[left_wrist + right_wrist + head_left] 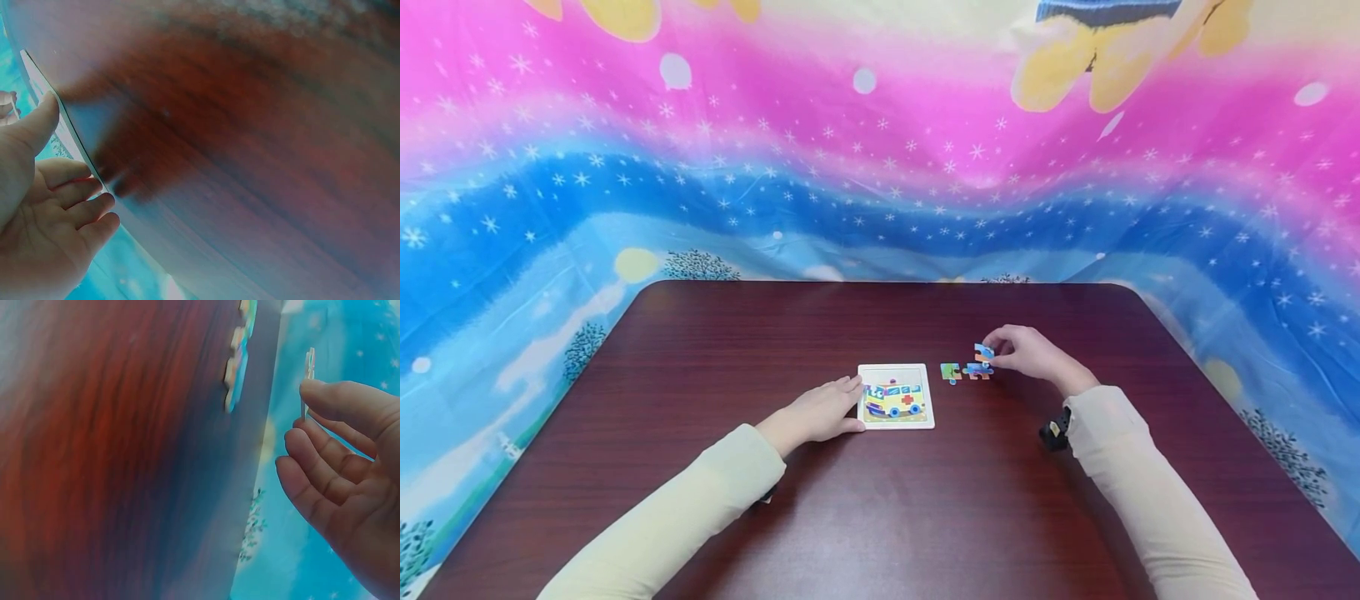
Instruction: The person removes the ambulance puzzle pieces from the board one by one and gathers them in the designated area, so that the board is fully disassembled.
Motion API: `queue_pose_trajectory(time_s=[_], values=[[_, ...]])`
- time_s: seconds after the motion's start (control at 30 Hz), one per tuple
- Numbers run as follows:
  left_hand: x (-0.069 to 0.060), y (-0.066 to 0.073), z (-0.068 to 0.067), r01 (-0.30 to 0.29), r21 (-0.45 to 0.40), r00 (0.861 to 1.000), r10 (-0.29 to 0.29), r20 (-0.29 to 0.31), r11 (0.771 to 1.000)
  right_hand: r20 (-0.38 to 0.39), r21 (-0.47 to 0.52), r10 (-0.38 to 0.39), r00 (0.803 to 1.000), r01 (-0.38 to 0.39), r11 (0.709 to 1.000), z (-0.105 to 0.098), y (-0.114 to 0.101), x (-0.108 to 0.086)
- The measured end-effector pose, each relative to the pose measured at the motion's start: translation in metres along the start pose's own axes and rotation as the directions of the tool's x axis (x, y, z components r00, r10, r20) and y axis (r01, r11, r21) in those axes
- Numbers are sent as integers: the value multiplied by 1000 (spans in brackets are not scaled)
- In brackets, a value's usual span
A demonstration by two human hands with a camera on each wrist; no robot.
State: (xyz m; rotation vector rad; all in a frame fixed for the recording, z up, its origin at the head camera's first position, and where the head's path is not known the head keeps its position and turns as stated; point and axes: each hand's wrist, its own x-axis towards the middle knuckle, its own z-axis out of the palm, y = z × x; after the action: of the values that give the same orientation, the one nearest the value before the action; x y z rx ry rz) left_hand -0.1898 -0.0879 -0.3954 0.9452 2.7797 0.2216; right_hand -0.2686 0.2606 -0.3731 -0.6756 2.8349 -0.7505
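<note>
Two pieces (950,372) lie loose — one piece (982,353) pinched.

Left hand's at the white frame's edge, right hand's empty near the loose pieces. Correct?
Not quite: the right hand isn't empty; the right wrist view shows it pinching a puzzle piece. The rest holds: left hand at the edge of the white frame, right near the loose pieces.

The puzzle tray (897,426) lies on the table (850,517), joined pieces (895,402) in its near part. At its left edge, touching, is the left hand (823,410). To its right, two loose pieces (951,371) lie side by side; near them, above the table, a third piece (982,351) sits in the right hand (1028,350). Behind the table hangs a cloth (880,183).
</note>
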Motion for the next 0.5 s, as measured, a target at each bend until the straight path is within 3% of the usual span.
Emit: queue_pose_trajectory(time_s=[0.2, 0.5], values=[[1, 0, 1, 12, 3, 1000, -12, 8, 1000, 29, -3, 58, 998, -58, 998, -1, 16, -7], [1, -1, 2, 10, 4, 1000, -10, 3, 1000, 68, -25, 84, 994, -83, 996, -1, 27, -13]])
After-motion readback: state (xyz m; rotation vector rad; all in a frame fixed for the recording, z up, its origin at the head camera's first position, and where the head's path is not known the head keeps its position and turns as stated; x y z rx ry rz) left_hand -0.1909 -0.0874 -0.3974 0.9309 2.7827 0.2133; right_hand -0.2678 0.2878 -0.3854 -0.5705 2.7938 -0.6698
